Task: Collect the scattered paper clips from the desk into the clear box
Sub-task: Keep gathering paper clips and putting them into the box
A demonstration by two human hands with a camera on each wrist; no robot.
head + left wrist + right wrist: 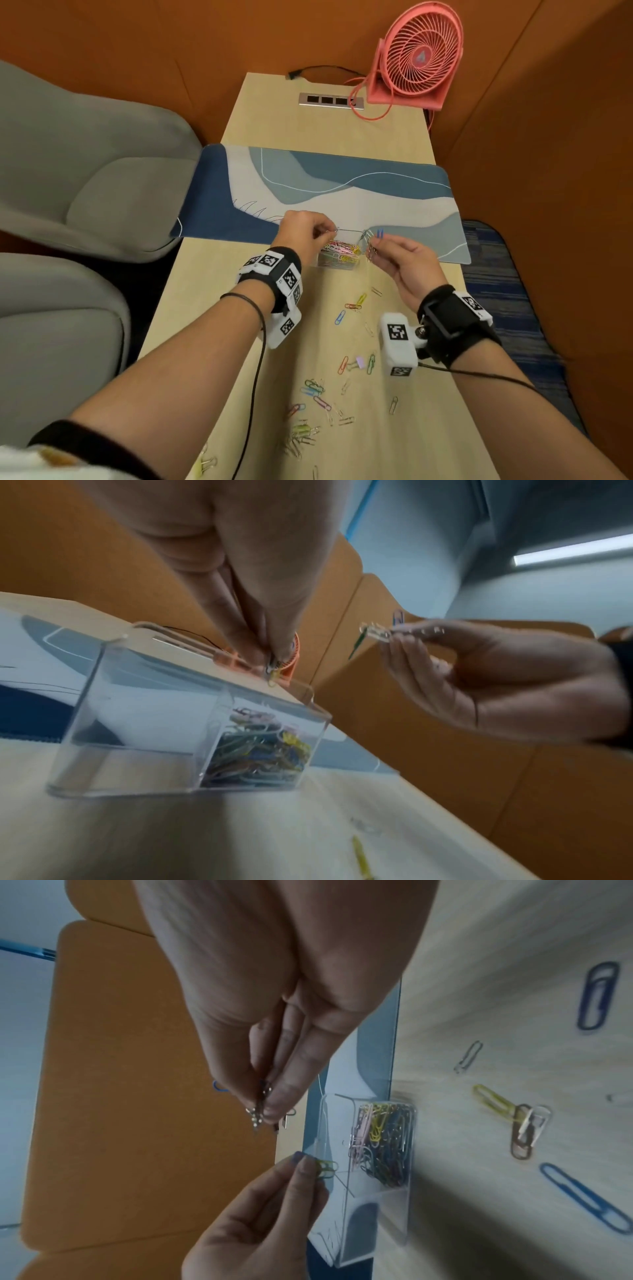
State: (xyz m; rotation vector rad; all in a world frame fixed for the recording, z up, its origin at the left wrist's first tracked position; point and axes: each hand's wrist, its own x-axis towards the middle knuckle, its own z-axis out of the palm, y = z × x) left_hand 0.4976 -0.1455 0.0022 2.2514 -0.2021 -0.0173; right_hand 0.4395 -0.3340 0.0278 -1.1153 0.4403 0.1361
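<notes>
A clear box (339, 264) half full of coloured paper clips stands at the near edge of the desk mat. My left hand (330, 233) hovers over the box's left rim and pinches a yellow-green clip (325, 1168) between thumb and fingertips. My right hand (371, 245) is at the box's right side, pinching a small bundle of clips (260, 1110), some silver and one blue. In the left wrist view the box (143, 702) has an empty left half and clips piled in the right. Many loose clips (354, 305) lie scattered on the desk between my forearms.
A blue and white desk mat (342, 192) lies across the desk behind the box. Further back are a socket strip (330, 100) and a pink fan (416, 58) with its cable. Grey seats (85, 171) stand to the left, and orange panels enclose the booth.
</notes>
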